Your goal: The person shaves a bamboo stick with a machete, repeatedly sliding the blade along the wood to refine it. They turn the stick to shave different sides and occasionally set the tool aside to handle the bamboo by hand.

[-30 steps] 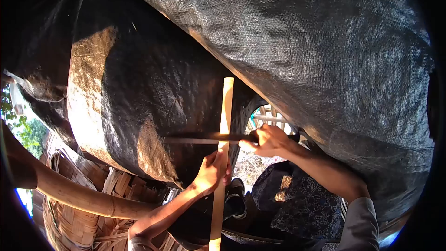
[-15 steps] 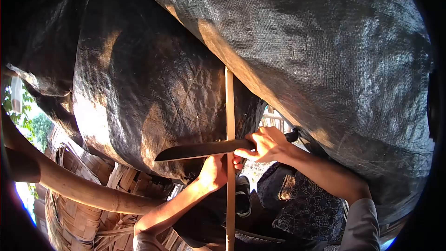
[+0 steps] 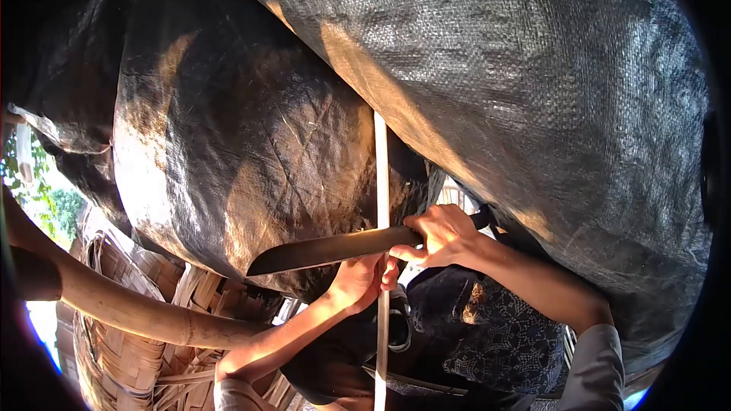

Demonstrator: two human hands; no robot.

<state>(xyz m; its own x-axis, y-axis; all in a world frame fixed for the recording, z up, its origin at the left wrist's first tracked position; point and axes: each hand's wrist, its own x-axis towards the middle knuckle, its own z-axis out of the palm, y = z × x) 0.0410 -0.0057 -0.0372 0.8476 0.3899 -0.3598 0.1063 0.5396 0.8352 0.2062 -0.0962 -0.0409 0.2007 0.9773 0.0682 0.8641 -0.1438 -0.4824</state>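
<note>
My right hand [image 3: 442, 234] is closed around the handle of a machete [image 3: 335, 251], whose dark blade points left and lies across a long pale bamboo strip [image 3: 382, 175]. The strip stands nearly upright in view, its top end against the dark tarp and its lower end running out of the bottom of the view. Just under the blade, my left hand [image 3: 358, 283] has its fingers wrapped round the strip. The blade hides part of the strip and the tips of some left fingers.
Large black woven tarps [image 3: 533, 68] bulge over the top and right. A thick bamboo pole [image 3: 152, 316] crosses at lower left, before a woven bamboo basket [image 3: 114, 350]. Patterned dark cloth [image 3: 502, 342] and a shoe [image 3: 399, 320] show below my hands.
The machete's blade has tilted, with more of its flat side showing, and its tip sits slightly lower and further left. The strip has shifted a little to the right.
</note>
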